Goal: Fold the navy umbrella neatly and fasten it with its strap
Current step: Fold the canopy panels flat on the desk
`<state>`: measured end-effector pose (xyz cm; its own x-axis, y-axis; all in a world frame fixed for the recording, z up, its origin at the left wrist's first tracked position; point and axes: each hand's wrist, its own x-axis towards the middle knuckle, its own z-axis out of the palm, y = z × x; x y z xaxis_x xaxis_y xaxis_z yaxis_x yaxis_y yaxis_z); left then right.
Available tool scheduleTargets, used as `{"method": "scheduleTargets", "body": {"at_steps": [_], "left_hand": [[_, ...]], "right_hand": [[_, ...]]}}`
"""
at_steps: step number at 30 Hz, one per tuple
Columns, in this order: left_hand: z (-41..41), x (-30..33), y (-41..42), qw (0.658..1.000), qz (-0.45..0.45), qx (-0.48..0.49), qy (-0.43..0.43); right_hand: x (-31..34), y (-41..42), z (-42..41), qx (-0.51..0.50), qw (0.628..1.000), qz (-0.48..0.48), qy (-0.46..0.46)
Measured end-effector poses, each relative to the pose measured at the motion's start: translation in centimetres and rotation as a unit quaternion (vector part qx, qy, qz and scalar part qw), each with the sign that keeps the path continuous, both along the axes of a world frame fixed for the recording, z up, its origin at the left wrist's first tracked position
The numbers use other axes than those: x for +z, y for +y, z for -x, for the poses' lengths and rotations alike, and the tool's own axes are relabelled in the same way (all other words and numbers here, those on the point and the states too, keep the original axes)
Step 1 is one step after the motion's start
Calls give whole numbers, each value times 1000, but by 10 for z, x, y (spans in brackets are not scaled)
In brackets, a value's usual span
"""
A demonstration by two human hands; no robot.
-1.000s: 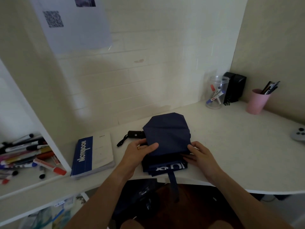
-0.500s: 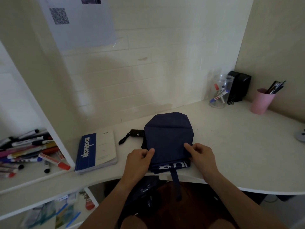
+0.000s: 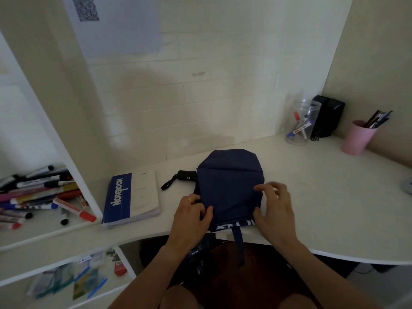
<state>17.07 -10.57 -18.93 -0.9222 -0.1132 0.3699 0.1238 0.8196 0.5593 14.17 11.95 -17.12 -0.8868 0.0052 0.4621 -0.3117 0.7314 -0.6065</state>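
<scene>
Two hands are working on the umbrella [image 3: 229,186] in the middle of the frame; it is lying on the desk [image 3: 323,197], folded into a flat navy bundle, with its near edge at the front edge of the desk. The left hand [image 3: 191,217] is sitting at the lower left side of the cloth; its fingers are curling in and pinching the folded edge, and a yellow ring [image 3: 189,200] is showing on one finger. The right hand [image 3: 274,210] is lying on the lower right side of the cloth; its fingers are spreading loosely and look a bit blurry, so it is touching the cloth, not squeezing it. The strap [image 3: 239,244] is hanging loose from the near edge, down past the desk, between the two arms. The black handle [image 3: 187,175] is sticking out at the left of the bundle, with its cord loop [image 3: 168,184] lying on the desk.

Left of the handle, a notebook [image 3: 131,197] is lying flat; further left, many markers [image 3: 42,195] are piling up on a shelf. At the upper right, a clear jar [image 3: 302,124] is holding markers, a black box [image 3: 327,115] is standing just beside it, and a pink cup [image 3: 356,138] is holding pens. A paper [image 3: 111,23] with a square code is hanging on the wall at the upper left.
</scene>
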Motion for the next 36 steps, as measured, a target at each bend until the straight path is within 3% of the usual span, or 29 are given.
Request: {"method": "scheduleTargets", "body": {"at_steps": [3, 8, 11, 14, 16, 19, 22, 28, 30, 32, 33, 34, 36], "left_hand": [[2, -2, -1, 1000, 15, -1, 20], [4, -4, -6, 1000, 20, -4, 24], [5, 3, -12, 1000, 22, -1, -14], [10, 17, -9, 997, 47, -6, 57], [19, 24, -2, 984, 129, -77, 99], [29, 14, 1, 946, 278, -164, 8], [28, -3, -15, 942, 286, -160, -75], [21, -6, -36, 936, 298, -156, -101], [19, -8, -35, 942, 287, -155, -85], [18, -9, -35, 942, 289, -153, -75], [18, -9, -36, 941, 292, -152, -74], [18, -9, -36, 941, 293, -152, -71], [18, -9, -36, 943, 287, -153, -66]], "right_hand": [[17, -18, 10, 60, 990, -88, 88], [-2, -29, 25, 114, 964, -241, -14], [-17, -16, 24, 142, 940, -308, -28], [-22, -12, 25, 158, 929, -333, -40], [-22, -11, 25, 164, 926, -338, -48], [-21, -10, 24, 175, 919, -346, -65], [-15, -2, 22, 191, 912, -352, -96], [1, 25, 13, 218, 887, -378, -149], [21, 23, 18, 197, 917, -312, -153], [51, 15, 35, 120, 979, -103, -130], [62, 13, 52, 57, 992, -6, -116], [71, 11, 72, -14, 990, 64, -126], [81, 9, 111, -80, 951, 163, -249]]}}
